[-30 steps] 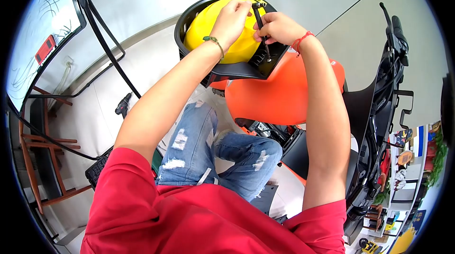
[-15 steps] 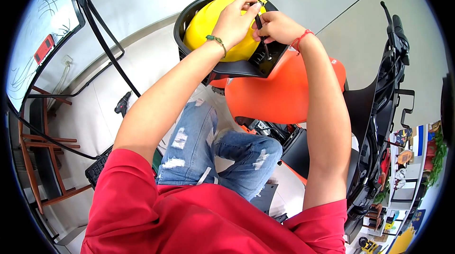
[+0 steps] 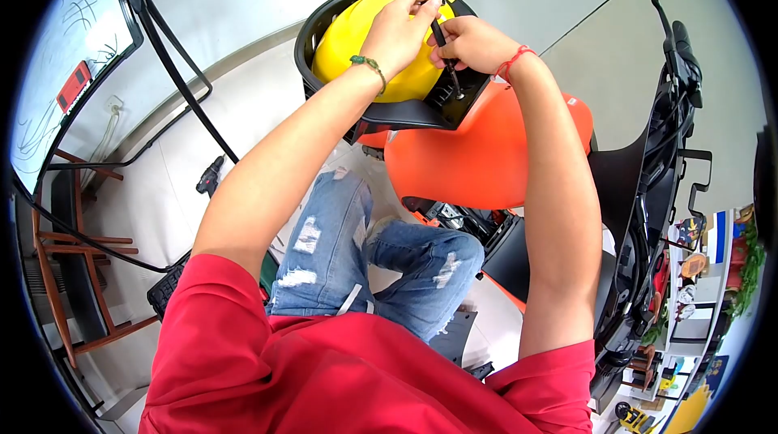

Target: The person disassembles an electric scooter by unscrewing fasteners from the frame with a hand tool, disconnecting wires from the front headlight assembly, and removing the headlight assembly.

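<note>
A black ratchet wrench [image 3: 438, 32] stands with its lower end on a bolt inside a black open box [image 3: 399, 120]. Closed round the top of the wrench are the fingers of my left hand [image 3: 400, 30], which wears a green bracelet. Lower down, my right hand [image 3: 478, 45], with a red string bracelet, pinches the shaft. A yellow helmet-like shape [image 3: 344, 41] fills much of the box, under my left hand. The box sits at the rear of an orange seat [image 3: 462, 160].
The scooter's black front part and handlebar [image 3: 681, 61] rise on the right. A cordless drill [image 3: 211, 176] lies on the floor at the left, near a whiteboard stand [image 3: 182, 81] and a wooden chair [image 3: 53, 280]. Shelves [image 3: 695, 312] stand at the lower right.
My left hand has moved from beside the wrench's head onto it and closed there. My right hand remains on the shaft. The view has shifted slightly.
</note>
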`<state>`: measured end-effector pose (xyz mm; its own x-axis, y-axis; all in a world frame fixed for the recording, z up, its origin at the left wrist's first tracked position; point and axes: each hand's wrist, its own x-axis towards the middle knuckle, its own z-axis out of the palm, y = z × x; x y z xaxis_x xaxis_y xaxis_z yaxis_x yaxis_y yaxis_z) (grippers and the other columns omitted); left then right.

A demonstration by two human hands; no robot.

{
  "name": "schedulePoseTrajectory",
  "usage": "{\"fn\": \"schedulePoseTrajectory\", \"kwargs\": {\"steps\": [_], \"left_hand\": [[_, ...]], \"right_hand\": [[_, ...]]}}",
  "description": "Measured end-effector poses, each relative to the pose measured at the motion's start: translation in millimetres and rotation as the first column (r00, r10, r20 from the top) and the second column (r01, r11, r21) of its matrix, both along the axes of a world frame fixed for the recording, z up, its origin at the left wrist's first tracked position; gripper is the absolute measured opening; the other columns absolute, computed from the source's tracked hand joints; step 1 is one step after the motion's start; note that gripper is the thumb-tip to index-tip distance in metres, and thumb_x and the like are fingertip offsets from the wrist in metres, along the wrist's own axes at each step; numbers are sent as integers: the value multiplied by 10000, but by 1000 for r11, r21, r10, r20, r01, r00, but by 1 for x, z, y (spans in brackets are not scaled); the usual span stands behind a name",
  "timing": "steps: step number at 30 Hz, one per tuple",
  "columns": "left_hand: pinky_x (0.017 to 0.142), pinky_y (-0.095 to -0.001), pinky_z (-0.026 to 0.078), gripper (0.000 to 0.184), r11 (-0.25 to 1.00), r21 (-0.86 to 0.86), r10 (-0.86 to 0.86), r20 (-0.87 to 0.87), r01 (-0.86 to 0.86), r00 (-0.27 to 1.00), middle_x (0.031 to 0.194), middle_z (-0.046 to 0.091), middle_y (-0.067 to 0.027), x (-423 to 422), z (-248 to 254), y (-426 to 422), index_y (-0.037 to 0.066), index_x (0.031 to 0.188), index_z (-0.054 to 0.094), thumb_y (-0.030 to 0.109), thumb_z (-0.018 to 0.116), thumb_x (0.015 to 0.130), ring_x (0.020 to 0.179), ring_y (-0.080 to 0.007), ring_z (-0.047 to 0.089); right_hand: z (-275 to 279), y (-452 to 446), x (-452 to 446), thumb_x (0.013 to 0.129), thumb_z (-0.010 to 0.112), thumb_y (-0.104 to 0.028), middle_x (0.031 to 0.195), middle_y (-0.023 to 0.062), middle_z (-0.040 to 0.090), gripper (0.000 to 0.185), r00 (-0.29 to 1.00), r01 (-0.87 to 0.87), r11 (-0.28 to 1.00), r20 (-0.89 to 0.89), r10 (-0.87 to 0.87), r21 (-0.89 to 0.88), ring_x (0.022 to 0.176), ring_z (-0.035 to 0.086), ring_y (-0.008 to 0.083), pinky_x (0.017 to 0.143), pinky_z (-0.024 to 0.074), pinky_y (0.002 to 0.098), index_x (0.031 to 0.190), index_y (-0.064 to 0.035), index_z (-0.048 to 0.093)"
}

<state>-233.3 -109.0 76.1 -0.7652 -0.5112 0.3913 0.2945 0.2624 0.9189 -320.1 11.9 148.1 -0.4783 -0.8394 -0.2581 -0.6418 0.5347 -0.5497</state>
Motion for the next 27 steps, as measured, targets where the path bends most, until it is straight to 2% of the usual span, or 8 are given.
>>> {"fn": "schedulePoseTrajectory", "kwargs": {"steps": [4, 6, 12, 15, 19, 22, 24, 27], "left_hand": [[788, -277, 458, 345, 999, -18, 27, -7, -27, 1000, 1002, 687, -82, 0, 0, 1, 16, 1162, 588, 295, 525, 968, 915, -132, 610], [692, -257, 458, 341, 996, -47, 74, -53, -76, 996, 969, 689, -71, 1, 1, 2, 25, 1145, 599, 305, 542, 959, 816, -105, 595], [535, -223, 420, 298, 998, -18, 54, 8, -53, 999, 886, 694, -55, 6, 7, -1, 27, 1063, 620, 293, 583, 934, 664, -66, 550], [539, -222, 420, 276, 996, 59, 52, 119, -59, 992, 846, 690, -43, 11, 14, 1, 28, 1014, 623, 289, 592, 928, 661, -61, 547], [547, -221, 420, 259, 996, 66, 55, 135, -65, 989, 835, 689, -41, 9, 12, 1, 35, 957, 627, 291, 600, 924, 642, -50, 535], [588, -243, 454, 275, 994, 11, 108, 41, -108, 993, 843, 690, -65, 4, 5, 0, 25, 975, 651, 291, 609, 916, 669, -77, 560], [680, -281, 490, 303, 955, -196, 213, -68, -222, 975, 877, 691, -88, 6, 5, 2, 23, 1035, 664, 295, 610, 914, 742, -134, 606], [769, -310, 491, 330, 945, -277, 168, -38, -172, 985, 929, 690, -106, 6, 12, -3, 30, 1089, 660, 304, 604, 915, 833, -191, 635]], "right_hand": [[1, -1, 1, 821, 593, -156, 823, 25, 686, 256, 999, 29, 998, -21, -28, 55, 704, 610, 113, 660, 498, 255, 1018, -2, 647], [9, -1, 9, 869, 565, -91, 842, 21, 652, 107, 1000, -3, 995, -23, 5, 104, 805, 611, 102, 725, 505, 256, 920, -7, 605], [9, 1, 11, 869, 576, -123, 839, 25, 657, 119, 999, -38, 998, 36, 37, 41, 761, 603, 115, 716, 499, 262, 880, -5, 571], [11, 0, 18, 862, 604, -166, 782, 37, 642, 173, 990, -7, 978, -137, 37, 210, 705, 581, 117, 677, 482, 264, 830, -4, 552], [0, 2, 4, 823, 688, -219, 732, 50, 621, 254, 979, -43, 991, -191, 66, 124, 658, 553, 129, 632, 463, 280, 760, -12, 556], [1, 1, 4, 804, 717, -225, 739, 68, 630, 268, 973, -37, 991, -220, 64, 125, 670, 571, 151, 640, 469, 289, 750, -14, 561], [0, 1, 3, 801, 722, -234, 734, 77, 632, 276, 969, -30, 991, -241, 61, 131, 674, 581, 164, 639, 472, 297, 749, -14, 562], [0, 0, 0, 792, 733, -250, 725, 94, 636, 294, 954, -26, 990, -293, 65, 136, 677, 596, 186, 634, 478, 314, 747, -14, 563]]}}
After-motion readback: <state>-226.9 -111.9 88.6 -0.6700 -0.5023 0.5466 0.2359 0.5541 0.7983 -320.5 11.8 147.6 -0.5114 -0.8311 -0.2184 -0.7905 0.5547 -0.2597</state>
